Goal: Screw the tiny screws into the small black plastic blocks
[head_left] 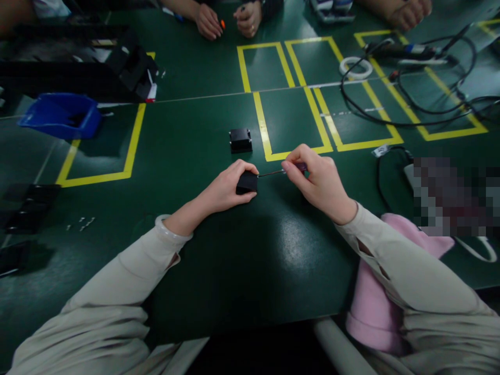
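My left hand (230,186) is closed around a small black block (247,183) low over the green table, thumb below and fingers above. In my right hand (314,177) is a screwdriver (272,173), pinched by its dark handle, with the thin shaft pointing left. Its tip meets the right side of the block, close to the upper corner; a tiny bright spot shows there, too small to make out. Just behind my left hand stands a second black block (240,140) with small silvery screws or pins at its sides.
A blue bin (62,115) and a long black rack (128,67) stand at left. Loose screws (86,224) lie nearer me. Cables (406,122), a tape roll (355,67) and a pink cloth (375,307) are at right. Other people's hands (209,22) rest across the table.
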The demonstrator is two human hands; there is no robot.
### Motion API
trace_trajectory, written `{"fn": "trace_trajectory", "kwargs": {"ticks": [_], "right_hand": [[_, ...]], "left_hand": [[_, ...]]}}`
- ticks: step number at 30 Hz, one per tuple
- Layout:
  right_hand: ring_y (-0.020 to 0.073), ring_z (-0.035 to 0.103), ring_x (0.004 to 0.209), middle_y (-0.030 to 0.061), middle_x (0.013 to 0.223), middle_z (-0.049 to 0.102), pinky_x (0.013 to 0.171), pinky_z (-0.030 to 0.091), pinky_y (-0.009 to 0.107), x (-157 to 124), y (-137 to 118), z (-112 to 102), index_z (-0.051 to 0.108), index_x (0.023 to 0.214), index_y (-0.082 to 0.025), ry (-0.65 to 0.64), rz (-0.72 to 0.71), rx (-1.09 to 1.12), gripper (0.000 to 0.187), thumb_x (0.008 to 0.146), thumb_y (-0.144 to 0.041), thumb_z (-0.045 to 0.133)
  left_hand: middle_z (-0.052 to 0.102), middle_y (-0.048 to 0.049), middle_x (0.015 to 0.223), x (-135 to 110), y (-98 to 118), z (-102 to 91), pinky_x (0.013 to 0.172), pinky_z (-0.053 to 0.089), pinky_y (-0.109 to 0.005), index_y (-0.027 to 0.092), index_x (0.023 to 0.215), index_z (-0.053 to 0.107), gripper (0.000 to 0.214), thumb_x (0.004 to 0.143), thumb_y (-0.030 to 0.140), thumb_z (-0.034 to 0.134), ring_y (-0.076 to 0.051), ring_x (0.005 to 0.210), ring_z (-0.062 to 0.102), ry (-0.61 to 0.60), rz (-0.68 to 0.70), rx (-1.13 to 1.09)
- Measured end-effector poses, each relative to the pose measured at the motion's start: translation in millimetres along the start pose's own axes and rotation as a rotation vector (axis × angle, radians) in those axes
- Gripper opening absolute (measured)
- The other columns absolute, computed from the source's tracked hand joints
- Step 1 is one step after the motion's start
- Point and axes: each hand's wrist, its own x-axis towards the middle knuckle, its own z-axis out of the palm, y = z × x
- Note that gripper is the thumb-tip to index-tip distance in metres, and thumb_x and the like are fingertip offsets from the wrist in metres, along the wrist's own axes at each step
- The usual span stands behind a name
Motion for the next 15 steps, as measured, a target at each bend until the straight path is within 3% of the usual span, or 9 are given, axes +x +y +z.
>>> {"fn": "trace_trajectory", "kwargs": {"ticks": [6,9,12,15], "right_hand": [[0.0128,0.061,0.070,0.0001,0.085,0.062,0.063,0.044,0.027,0.1,0.0,0.8,0.056,0.100,-0.022,0.002,0.028,0.057,0.006,0.095,-0.024,0.055],[0.0122,0.059,0.067,-0.0006,0.079,0.060,0.061,0.042,0.026,0.6,0.1,0.1,0.056,0.093,-0.022,-0.001,0.022,0.047,0.004,0.094,-0.025,0.056],[0.0111,0.054,0.060,-0.0025,0.070,0.057,0.059,0.038,0.027,0.9,0.8,-0.7,0.054,0.083,-0.021,0.000,0.030,0.003,0.017,0.095,-0.031,0.059],[0.0118,0.056,0.063,-0.0019,0.073,0.058,0.060,0.039,0.027,0.7,0.4,-0.8,0.056,0.088,-0.021,-0.009,0.040,0.012,0.012,0.096,-0.030,0.058]], "left_hand": [[0.059,-0.0058,0.117,0.6,0.1,-0.6,0.093,0.050,-0.035,0.020,0.118,0.052,0.038,0.084,0.026,0.070,-0.022,0.106,0.061,-0.004,-0.009,-0.005],[0.060,-0.0063,0.116,0.6,1.5,-0.9,0.093,0.050,-0.035,0.019,0.117,0.052,0.038,0.084,0.026,0.069,-0.022,0.106,0.061,-0.006,-0.013,-0.005],[0.060,-0.0063,0.116,0.6,2.0,-0.9,0.093,0.050,-0.035,0.019,0.116,0.052,0.037,0.084,0.025,0.069,-0.022,0.105,0.061,-0.001,-0.012,-0.006],[0.060,-0.0062,0.116,0.6,1.1,-0.7,0.093,0.050,-0.035,0.019,0.117,0.052,0.038,0.084,0.026,0.069,-0.022,0.105,0.061,-0.002,-0.009,-0.004]]}}
